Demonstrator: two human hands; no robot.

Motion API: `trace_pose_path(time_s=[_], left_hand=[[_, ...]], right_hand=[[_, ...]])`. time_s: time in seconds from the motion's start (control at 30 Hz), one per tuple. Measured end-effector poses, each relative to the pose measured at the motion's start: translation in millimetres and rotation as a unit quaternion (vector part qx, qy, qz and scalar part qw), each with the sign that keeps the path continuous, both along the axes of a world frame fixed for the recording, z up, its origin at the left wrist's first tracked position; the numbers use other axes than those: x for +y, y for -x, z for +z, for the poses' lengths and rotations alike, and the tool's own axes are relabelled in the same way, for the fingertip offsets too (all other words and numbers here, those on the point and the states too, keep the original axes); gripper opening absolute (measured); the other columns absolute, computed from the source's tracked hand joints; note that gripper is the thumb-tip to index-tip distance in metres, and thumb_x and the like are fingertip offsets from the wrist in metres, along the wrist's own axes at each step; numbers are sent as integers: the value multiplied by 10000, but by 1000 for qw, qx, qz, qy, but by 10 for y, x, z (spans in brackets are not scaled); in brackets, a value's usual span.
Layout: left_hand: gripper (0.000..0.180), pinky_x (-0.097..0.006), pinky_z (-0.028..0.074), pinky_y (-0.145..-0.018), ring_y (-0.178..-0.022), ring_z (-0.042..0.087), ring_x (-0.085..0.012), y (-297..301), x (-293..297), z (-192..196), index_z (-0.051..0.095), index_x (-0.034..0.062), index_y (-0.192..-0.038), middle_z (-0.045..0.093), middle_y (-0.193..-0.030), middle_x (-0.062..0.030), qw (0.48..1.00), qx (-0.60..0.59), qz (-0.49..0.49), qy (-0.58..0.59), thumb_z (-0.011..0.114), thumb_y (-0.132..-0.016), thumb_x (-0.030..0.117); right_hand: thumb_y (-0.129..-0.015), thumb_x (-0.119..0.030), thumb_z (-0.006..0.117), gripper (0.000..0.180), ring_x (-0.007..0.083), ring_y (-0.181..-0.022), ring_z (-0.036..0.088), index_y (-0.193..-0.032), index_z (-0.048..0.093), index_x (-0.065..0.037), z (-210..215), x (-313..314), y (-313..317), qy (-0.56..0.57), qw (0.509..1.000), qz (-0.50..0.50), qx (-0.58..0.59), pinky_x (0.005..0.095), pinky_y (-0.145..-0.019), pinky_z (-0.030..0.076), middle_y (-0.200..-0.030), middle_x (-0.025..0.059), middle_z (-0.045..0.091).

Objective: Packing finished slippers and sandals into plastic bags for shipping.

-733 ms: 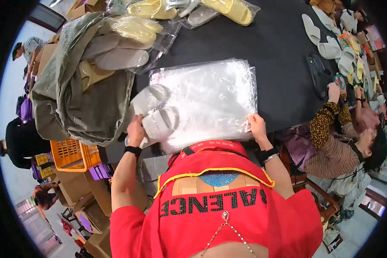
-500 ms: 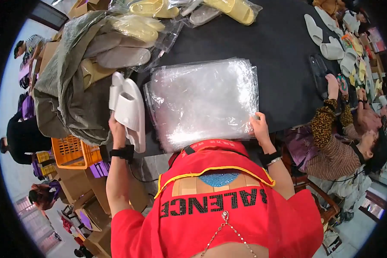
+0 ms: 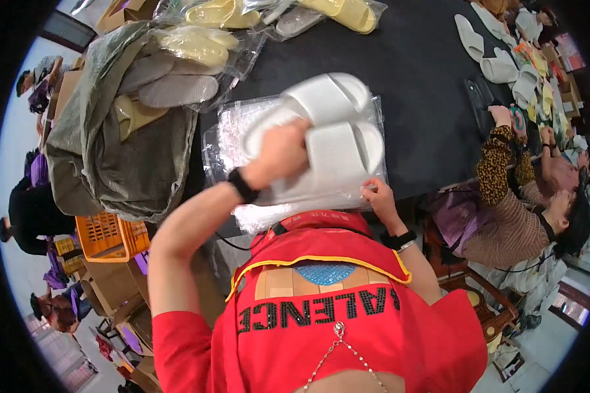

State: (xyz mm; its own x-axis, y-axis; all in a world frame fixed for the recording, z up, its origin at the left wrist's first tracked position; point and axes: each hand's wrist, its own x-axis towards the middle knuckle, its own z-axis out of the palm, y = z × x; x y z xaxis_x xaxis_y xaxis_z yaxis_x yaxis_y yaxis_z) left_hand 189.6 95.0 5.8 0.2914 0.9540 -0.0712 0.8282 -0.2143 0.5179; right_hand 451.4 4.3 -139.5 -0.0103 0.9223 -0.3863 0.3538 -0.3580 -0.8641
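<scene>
My left hand (image 3: pixel 280 156) grips a pair of white foam slippers (image 3: pixel 334 134) and holds them over a stack of clear plastic bags (image 3: pixel 233 131) lying on the black table (image 3: pixel 426 85). My right hand (image 3: pixel 379 200) pinches the near edge of the top bag, just under the slippers. The slippers hide most of the bag stack.
A grey-green sack (image 3: pixel 118 157) with bagged slippers lies at the left. More bagged yellow slippers (image 3: pixel 347 12) sit at the table's far edge. Loose white slippers (image 3: pixel 498 65) and a seated person (image 3: pixel 524 196) are on the right. An orange crate (image 3: pixel 108 236) stands below left.
My left hand has carried the white slippers from the left side of the table up and over the bag stack. My right hand has stayed on the bag's near edge.
</scene>
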Motion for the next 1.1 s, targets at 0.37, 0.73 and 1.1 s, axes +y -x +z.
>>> trace_pose_path(time_s=[0.37,0.73,1.1], left_hand=[[264,-430,460,-653,-771,583,-338,901,-180,-1149,552,83,-949,568,-863,-121,991,111,52,-48,477,-703,20],[269,-436,480,-652,-733,608,-346,20,246,-909,569,64,-961,597,-866,-174,993,115,-28,18,496,-703,45],[262,-421,480,-670,-770,615,-307,310,431,-1606,543,136,-1018,586,-939,-115,983,182,27,-12,486,-766,97]], right_hand=[[-763,-117,574,158,228,-683,619,-882,614,-21,-171,55,62,-6,997,-48,-64,319,-631,472,-742,136,632],[-777,-115,555,135,279,-767,617,-848,616,-18,-172,163,143,-51,993,19,-106,352,-681,475,-806,154,631],[-776,-92,543,123,283,-786,603,-837,623,-21,-738,-92,280,-51,994,5,-100,347,-692,468,-813,147,617]])
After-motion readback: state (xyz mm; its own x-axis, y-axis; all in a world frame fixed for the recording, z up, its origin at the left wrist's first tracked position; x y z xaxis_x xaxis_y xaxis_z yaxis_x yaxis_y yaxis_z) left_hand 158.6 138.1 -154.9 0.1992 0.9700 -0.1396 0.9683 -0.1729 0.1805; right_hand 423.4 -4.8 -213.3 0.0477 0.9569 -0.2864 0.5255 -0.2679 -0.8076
